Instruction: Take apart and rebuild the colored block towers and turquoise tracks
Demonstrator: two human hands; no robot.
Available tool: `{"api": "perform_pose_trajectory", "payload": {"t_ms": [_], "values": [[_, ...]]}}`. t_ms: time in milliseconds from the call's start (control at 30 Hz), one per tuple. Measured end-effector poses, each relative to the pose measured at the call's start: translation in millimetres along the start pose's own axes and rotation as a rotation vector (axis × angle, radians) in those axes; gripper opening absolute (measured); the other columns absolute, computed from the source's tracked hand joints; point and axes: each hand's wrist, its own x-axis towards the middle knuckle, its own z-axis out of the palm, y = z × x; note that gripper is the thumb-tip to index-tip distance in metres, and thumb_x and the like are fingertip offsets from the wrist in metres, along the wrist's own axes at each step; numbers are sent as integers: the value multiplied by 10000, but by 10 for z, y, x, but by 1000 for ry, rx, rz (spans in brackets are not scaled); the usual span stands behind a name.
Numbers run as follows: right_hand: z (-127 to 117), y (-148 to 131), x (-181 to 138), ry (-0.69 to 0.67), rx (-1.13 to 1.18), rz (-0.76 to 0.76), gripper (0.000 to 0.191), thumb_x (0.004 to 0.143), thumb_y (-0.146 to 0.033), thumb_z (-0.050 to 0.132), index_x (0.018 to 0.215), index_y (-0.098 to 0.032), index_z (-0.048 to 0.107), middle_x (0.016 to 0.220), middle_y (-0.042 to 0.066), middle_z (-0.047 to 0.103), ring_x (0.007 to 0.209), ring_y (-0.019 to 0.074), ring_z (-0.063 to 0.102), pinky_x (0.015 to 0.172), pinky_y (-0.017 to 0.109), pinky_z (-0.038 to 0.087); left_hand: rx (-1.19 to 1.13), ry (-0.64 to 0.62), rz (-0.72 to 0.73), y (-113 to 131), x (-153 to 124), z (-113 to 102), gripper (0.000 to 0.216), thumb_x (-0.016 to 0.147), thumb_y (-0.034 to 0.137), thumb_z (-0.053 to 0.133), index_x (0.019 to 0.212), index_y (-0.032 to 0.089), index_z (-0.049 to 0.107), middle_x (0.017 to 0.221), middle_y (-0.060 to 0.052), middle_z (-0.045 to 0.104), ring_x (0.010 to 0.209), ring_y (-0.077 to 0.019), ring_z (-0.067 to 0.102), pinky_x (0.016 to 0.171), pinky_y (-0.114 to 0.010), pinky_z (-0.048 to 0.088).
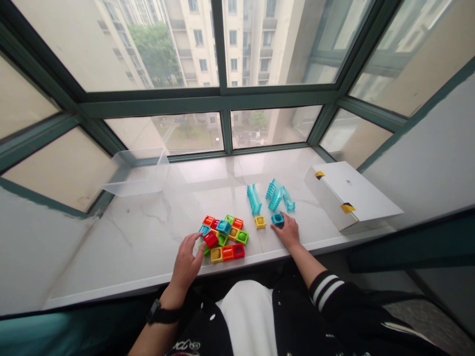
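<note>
My right hand (pixel 289 232) grips a small blue block (pixel 277 219) between thumb and fingers, down on the white sill. Just left of it sits a yellow block (pixel 260 222). Beyond are clear turquoise track pieces: a straight one (pixel 254 199), a curved one (pixel 274 194) and a short one (pixel 288 199). My left hand (pixel 188 259) rests at the left edge of a heap of coloured blocks (pixel 221 239), thumb and fingers apart; whether its fingertips touch a block is unclear. A red block (pixel 211 240) and another blue block (pixel 223 227) lie on top of the heap.
At the back left stands a clear plastic bin (pixel 137 180). A white box (pixel 352 193) with yellow-and-black tabs is on the right. Green-framed windows (pixel 222 101) close off the far side, and the sill's front edge (pixel 141 284) runs before my body.
</note>
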Motion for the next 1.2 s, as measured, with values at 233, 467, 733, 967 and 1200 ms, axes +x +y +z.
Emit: {"api": "perform_pose_trajectory", "payload": {"t_ms": [233, 467, 733, 967, 1200], "values": [[13, 6, -9, 10, -10, -7, 736, 873, -537, 700, 1470, -142, 530, 1404, 195, 653, 1238, 379, 567, 1043, 503, 434, 1, 5, 6, -29, -8, 46, 338, 1037, 426, 536, 1305, 240, 625, 1272, -112, 679, 1225, -290, 647, 1092, -511, 527], [47, 49, -6, 33, -16, -10, 793, 875, -556, 704, 1505, -130, 482, 1383, 210, 652, 1235, 378, 575, 1036, 504, 446, -1, 19, 35, -74, -20, 82, 337, 1034, 390, 553, 1326, 235, 613, 1271, -116, 678, 1216, -284, 649, 1086, -504, 530], [45, 52, -11, 29, -28, -22, 753, 887, -550, 692, 1499, -159, 492, 1371, 199, 657, 1228, 373, 572, 1024, 506, 444, -19, 10, 5, -84, -60, 86, 339, 1032, 399, 551, 1324, 239, 618, 1284, -114, 669, 1233, -288, 640, 1100, -508, 519], [36, 47, -17, 25, -28, -22, 763, 886, -559, 692, 1500, -154, 490, 1367, 200, 657, 1224, 373, 575, 1023, 506, 448, -32, 5, -8, -109, -70, 106, 339, 1029, 389, 554, 1327, 239, 617, 1292, -114, 665, 1238, -285, 634, 1106, -511, 514], [39, 49, -15, 25, -27, -20, 754, 889, -553, 688, 1502, -166, 485, 1346, 193, 664, 1220, 373, 575, 1023, 513, 451, -41, 14, -4, -118, -79, 118, 329, 1028, 374, 544, 1321, 245, 621, 1279, -113, 670, 1228, -287, 639, 1097, -521, 520]]}}
